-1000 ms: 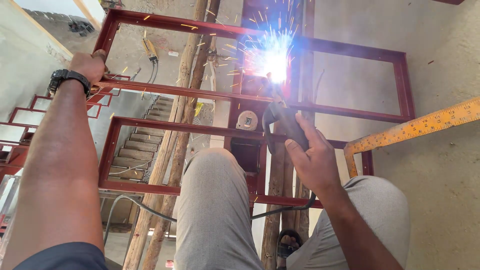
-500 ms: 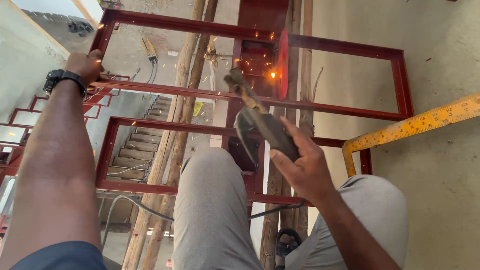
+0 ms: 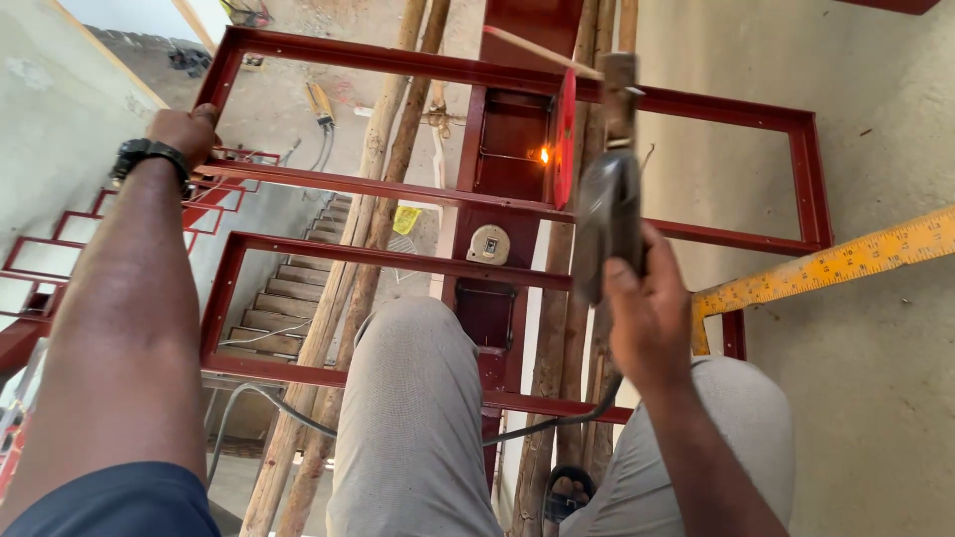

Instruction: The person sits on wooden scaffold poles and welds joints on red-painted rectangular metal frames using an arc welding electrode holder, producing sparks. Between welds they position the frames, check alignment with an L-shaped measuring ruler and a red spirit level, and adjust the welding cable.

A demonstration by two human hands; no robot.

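Two hands are at work here, and we keep them well apart: our right hand (image 3: 647, 318) is closed in a full fist around the grey electrode holder (image 3: 607, 224), thumb laid along its back, while our left hand (image 3: 184, 129) is curled over a bar of the red steel frame (image 3: 398, 184), fingers wrapped on it as a brace. We hold the holder upright, lifted clear of the metal, its welding rod (image 3: 542, 50) slanting up and left, away from the small orange weld spot (image 3: 544, 155) that glows on the frame's central upright. To do this well, we judge, the grip should be firm but loose at the wrist, the tip brought to the joint at a steady slant, and the black cable (image 3: 557, 423) kept free where it trails past our knees. Our right forearm rises from the lower right with the wrist nearly straight; our left arm runs long and almost fully extended, a black wristwatch (image 3: 149, 154) at its wrist. Just right of our hand lies a yellow measuring square (image 3: 826, 264), and a small tape measure (image 3: 488, 244) rests on the frame.
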